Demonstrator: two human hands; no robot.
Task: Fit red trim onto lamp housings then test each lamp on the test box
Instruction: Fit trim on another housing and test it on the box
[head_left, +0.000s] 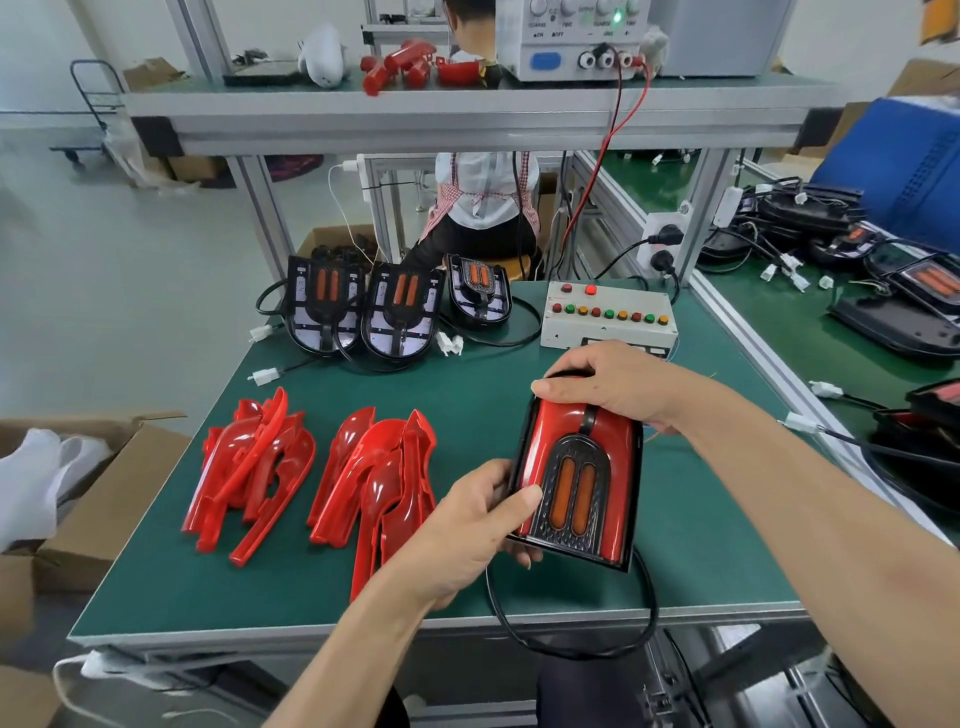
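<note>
I hold a lamp housing (582, 467) with red trim on it, tilted above the green table (467, 379). My left hand (467, 525) grips its lower left edge, thumb on the amber lens panel. My right hand (608, 384) curls over its top end. Its black cable (571, 644) loops down past the table's front edge. Two piles of loose red trim pieces (249, 462) (379, 478) lie at the left. Three bare black housings (324, 306) (400, 312) (478, 296) stand at the back. The white test box (608, 317) with coloured buttons sits behind my right hand.
A power supply (571, 41) on the upper shelf feeds red and black leads downward. More wired lamps (883, 291) crowd the bench to the right. An open cardboard box (78, 493) stands at the left. A person (483, 202) sits behind the bench.
</note>
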